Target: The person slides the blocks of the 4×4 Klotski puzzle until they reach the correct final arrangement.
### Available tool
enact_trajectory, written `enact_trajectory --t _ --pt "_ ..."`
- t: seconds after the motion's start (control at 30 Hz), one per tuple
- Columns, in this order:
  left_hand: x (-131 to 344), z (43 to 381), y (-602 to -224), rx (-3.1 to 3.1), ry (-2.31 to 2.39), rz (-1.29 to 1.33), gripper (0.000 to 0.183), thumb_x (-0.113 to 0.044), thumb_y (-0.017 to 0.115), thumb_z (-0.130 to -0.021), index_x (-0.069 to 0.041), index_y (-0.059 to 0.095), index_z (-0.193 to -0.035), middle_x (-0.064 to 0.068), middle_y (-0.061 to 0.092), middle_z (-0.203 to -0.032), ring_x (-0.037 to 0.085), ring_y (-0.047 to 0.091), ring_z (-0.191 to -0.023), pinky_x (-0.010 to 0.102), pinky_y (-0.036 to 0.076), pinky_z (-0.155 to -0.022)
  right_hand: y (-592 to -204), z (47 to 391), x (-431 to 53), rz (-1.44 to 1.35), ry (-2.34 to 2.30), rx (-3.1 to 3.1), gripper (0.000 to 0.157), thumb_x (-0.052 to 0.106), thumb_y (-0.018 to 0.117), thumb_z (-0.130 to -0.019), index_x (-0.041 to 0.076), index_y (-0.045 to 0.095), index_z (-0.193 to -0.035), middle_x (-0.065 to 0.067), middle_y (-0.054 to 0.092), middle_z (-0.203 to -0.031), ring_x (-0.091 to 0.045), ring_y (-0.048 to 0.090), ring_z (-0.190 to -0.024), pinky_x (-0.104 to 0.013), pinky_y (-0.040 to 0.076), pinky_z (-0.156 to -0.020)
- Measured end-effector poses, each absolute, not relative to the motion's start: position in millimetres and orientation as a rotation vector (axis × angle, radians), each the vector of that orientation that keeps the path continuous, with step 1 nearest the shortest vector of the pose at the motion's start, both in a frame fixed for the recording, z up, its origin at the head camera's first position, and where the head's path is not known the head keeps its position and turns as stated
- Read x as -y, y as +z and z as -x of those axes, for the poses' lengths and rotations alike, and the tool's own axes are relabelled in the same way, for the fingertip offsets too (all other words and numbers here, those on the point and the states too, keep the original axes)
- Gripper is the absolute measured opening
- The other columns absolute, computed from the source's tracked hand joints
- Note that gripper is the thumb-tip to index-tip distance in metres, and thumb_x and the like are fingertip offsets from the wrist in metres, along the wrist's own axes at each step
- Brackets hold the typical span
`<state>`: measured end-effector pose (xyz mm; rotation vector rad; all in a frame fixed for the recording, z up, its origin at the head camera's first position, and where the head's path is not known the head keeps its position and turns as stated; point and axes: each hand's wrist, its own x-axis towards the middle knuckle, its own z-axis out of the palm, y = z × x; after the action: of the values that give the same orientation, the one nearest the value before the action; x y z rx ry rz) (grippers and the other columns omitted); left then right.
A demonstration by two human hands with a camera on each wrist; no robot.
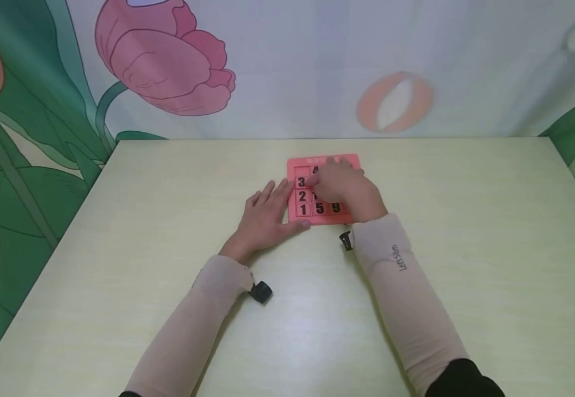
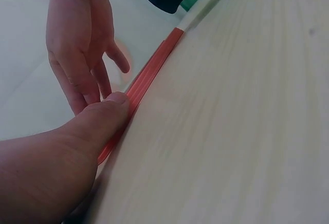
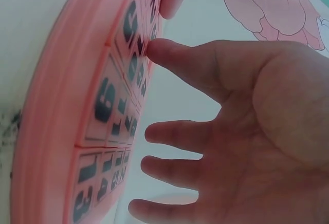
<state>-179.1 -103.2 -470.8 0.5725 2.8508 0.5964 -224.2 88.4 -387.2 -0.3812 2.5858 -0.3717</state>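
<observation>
A pink number slide puzzle (image 1: 297,161) lies flat on the table, its black-numbered tiles set in a raised frame. At its front left corner my left hand (image 1: 265,218) rests with fingers spread, fingertips at the left edge and the thumb along the front edge. In the left wrist view that thumb (image 2: 105,113) presses against the puzzle's red-looking side (image 2: 154,67). My right hand (image 1: 344,184) is over the tiles and hides several of them. The right wrist view shows its thumb (image 3: 172,54) touching the tile area, the other fingers (image 3: 177,134) extended and apart.
The pale wooden table (image 1: 466,248) extends around the puzzle, its back edge close behind. Beyond hangs a curtain (image 1: 292,66) printed with flowers and leaves. Small black devices (image 1: 261,292) sit at both wrists, on the light sleeves.
</observation>
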Motion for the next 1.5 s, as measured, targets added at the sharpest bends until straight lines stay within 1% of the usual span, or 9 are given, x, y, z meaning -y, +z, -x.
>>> enact_trajectory --t 0.17,0.4,0.57,0.7,0.87,1.0,1.1,1.23,1.5 --pt "104.6 178.1 -469.9 -2.852 0.591 -0.567 0.099 -0.075 0.049 -0.091 -0.022 0.01 -0.164 -0.003 0.009 -0.169 0.024 -0.001 -0.154 0.047 0.003 -0.121 -383.8 219.3 -82.2 0.39 -0.344 -2.578 0.046 0.017 0.046 -0.104 0.021 0.053 -0.149 -0.018 0.03 -0.162 -0.045 0.016 -0.149 -0.071 0.018 -0.112" --pt "104.2 178.6 -469.4 -2.851 0.602 -0.568 0.098 -0.074 0.049 -0.091 -0.021 0.01 -0.164 -0.002 0.01 -0.169 0.024 -0.001 -0.154 0.048 0.004 -0.12 -381.8 209.7 -68.1 0.375 -0.206 -2.587 0.046 0.02 0.052 -0.101 0.01 0.056 -0.145 -0.027 0.027 -0.159 -0.048 0.026 -0.141 -0.073 0.025 -0.107" --pt "103.8 178.4 -469.4 -2.85 0.612 -0.58 0.096 -0.071 0.05 -0.092 -0.02 0.012 -0.164 -0.001 0.011 -0.169 0.026 0.001 -0.154 0.05 0.005 -0.12 -383.9 208.3 -65.5 0.344 -0.208 -2.587 0.051 0.019 0.055 -0.1 0.012 0.049 -0.151 -0.027 0.02 -0.162 -0.049 0.017 -0.146 -0.074 0.024 -0.107" --pt "103.6 178.8 -469.1 -2.853 0.621 -0.578 0.096 -0.071 0.051 -0.092 -0.019 0.014 -0.164 0.0 0.012 -0.169 0.026 0.002 -0.154 0.05 0.006 -0.12 -387.4 209.9 -65.6 0.318 -0.219 -2.589 0.058 0.022 0.054 -0.102 0.016 0.039 -0.157 -0.028 0.013 -0.164 -0.05 0.01 -0.148 -0.074 0.021 -0.109" --pt "103.4 179.5 -469.9 -2.853 0.627 -0.57 0.097 -0.073 0.05 -0.091 -0.02 0.015 -0.164 -0.001 0.012 -0.169 0.026 0.002 -0.154 0.051 0.006 -0.12 -396.8 214.7 -67.1 0.271 -0.269 -2.605 0.064 0.025 0.052 -0.103 0.022 0.027 -0.162 -0.027 0.004 -0.165 -0.049 0.003 -0.15 -0.074 0.015 -0.11" --pt "103.6 179.6 -470.1 -2.849 0.626 -0.567 0.097 -0.073 0.051 -0.091 -0.021 0.014 -0.164 -0.001 0.012 -0.169 0.026 0.002 -0.154 0.05 0.006 -0.12 -403.0 219.6 -68.7 0.251 -0.315 -2.612 0.064 0.027 0.046 -0.104 0.024 0.021 -0.163 -0.027 -0.001 -0.165 -0.049 -0.001 -0.15 -0.073 0.012 -0.112" --pt "102.9 180.1 -469.4 -2.852 0.62 -0.57 0.097 -0.072 0.051 -0.091 -0.02 0.014 -0.164 -0.001 0.012 -0.169 0.026 0.002 -0.154 0.051 0.007 -0.12 -404.9 223.0 -71.4 0.241 -0.358 -2.603 0.061 0.031 0.042 -0.106 0.026 0.021 -0.163 -0.027 -0.003 -0.165 -0.048 -0.004 -0.15 -0.072 0.009 -0.112" --pt "102.0 180.1 -468.3 -2.854 0.603 -0.571 0.096 -0.07 0.052 -0.092 -0.019 0.014 -0.164 -0.001 0.012 -0.169 0.026 0.002 -0.154 0.05 0.007 -0.12 -405.4 225.9 -74.1 0.241 -0.394 -2.58 0.063 0.039 0.043 -0.106 0.027 0.021 -0.163 -0.025 -0.005 -0.166 -0.048 -0.007 -0.15 -0.073 0.006 -0.112" --pt "102.3 179.2 -468.2 -2.849 0.595 -0.561 0.096 -0.07 0.053 -0.092 -0.02 0.014 -0.164 -0.001 0.011 -0.169 0.026 0.001 -0.154 0.051 0.006 -0.12 -404.2 226.6 -75.3 0.275 -0.379 -2.588 0.069 0.041 0.053 -0.102 0.027 0.023 -0.163 -0.026 -0.001 -0.166 -0.049 -0.003 -0.149 -0.076 0.01 -0.109"
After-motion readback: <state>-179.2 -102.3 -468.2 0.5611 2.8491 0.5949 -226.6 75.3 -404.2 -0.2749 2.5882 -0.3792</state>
